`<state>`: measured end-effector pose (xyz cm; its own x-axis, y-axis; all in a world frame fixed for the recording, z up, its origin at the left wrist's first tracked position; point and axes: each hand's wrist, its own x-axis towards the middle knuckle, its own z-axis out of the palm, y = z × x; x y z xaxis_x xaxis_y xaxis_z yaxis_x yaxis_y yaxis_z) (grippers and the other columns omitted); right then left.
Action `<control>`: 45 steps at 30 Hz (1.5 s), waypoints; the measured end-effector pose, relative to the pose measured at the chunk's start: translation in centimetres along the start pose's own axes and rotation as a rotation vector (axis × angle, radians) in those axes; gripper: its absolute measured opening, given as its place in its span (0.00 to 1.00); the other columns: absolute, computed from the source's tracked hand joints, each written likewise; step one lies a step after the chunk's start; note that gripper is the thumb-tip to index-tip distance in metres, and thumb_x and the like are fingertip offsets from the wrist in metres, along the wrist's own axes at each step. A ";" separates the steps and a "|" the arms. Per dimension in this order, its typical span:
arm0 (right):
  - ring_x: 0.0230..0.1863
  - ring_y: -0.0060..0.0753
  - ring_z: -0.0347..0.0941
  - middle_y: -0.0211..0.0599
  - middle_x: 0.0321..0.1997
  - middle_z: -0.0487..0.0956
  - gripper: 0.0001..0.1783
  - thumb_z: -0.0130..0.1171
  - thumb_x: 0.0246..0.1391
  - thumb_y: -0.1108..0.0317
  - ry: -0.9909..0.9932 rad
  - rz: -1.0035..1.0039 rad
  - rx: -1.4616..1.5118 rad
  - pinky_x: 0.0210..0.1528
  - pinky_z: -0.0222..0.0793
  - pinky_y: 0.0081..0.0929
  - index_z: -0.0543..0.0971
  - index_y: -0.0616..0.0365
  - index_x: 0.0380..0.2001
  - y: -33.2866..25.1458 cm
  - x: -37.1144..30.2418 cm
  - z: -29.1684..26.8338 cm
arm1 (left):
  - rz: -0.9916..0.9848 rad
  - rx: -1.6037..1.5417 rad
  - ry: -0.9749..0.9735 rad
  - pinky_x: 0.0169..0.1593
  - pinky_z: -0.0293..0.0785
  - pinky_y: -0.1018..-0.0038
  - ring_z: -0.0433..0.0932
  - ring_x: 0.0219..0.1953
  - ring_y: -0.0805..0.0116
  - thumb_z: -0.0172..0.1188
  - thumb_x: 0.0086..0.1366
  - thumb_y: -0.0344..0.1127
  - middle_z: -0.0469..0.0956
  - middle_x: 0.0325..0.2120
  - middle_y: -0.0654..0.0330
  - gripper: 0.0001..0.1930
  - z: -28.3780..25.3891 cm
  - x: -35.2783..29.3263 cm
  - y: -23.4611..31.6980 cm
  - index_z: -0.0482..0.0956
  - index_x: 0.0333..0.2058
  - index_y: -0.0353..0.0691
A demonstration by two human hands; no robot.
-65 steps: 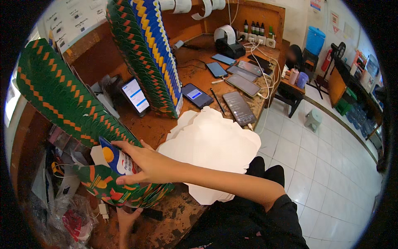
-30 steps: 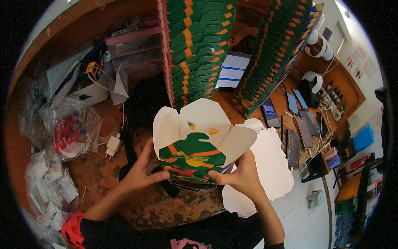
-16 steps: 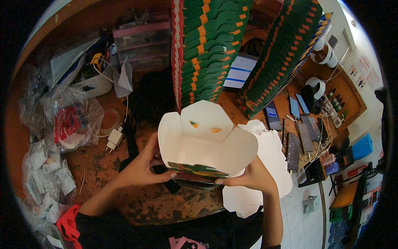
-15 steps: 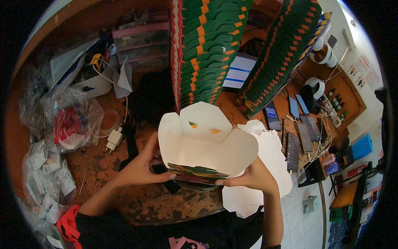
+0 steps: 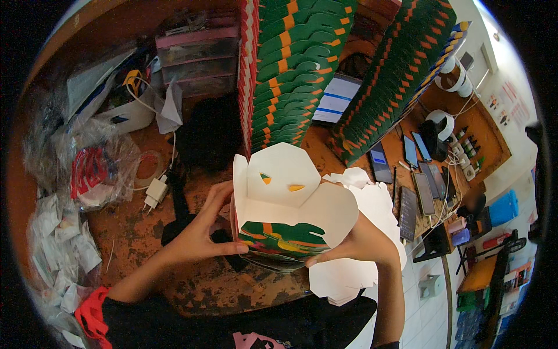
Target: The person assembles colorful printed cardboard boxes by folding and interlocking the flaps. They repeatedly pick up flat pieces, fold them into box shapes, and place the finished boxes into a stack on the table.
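A paper takeout box (image 5: 276, 241) stands in front of me, white inside and green with orange and yellow print outside. Its back flap (image 5: 283, 168) rises tall, with two slits in it. The right flap (image 5: 340, 215) spreads outward, while the front flap leans inward over the opening and shows its printed face. My left hand (image 5: 206, 230) grips the box's left side, thumb at the front corner. On the opposite side my right hand (image 5: 360, 244) holds it likewise, its fingers partly hidden behind the box. Flat white box blanks (image 5: 378, 221) lie beside my right hand.
Tall stacks of nested green boxes (image 5: 302, 70) and more boxes (image 5: 401, 75) stand behind. Several phones (image 5: 408, 212) and cables lie to the right. At left are plastic bags (image 5: 102, 168), a white charger (image 5: 156, 192) and small packets (image 5: 64, 250). A tablet (image 5: 337, 99) shows between the stacks.
The box's front flap has folded inward, so more of its green printed face shows. The left flap now stands more upright. Both hands keep their hold on the sides.
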<state>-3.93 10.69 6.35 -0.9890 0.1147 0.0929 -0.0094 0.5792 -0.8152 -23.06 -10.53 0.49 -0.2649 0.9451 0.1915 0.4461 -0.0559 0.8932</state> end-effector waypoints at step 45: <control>0.44 0.52 0.72 0.50 0.48 0.73 0.21 0.53 0.47 0.72 -0.965 0.100 -0.497 0.49 0.66 0.37 0.75 0.49 0.47 -7.0 9.7 2.1 | 0.223 0.161 -0.117 0.61 0.54 0.63 0.56 0.60 0.58 0.77 0.33 0.41 0.56 0.57 0.51 0.55 4.2 0.0 -8.2 0.52 0.59 0.37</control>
<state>-13.74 6.05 11.70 -0.6830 -0.3767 -0.6257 -0.0765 0.8889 -0.4516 -23.10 -8.68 -8.50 -0.0493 0.9465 0.3190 0.6144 -0.2230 0.7568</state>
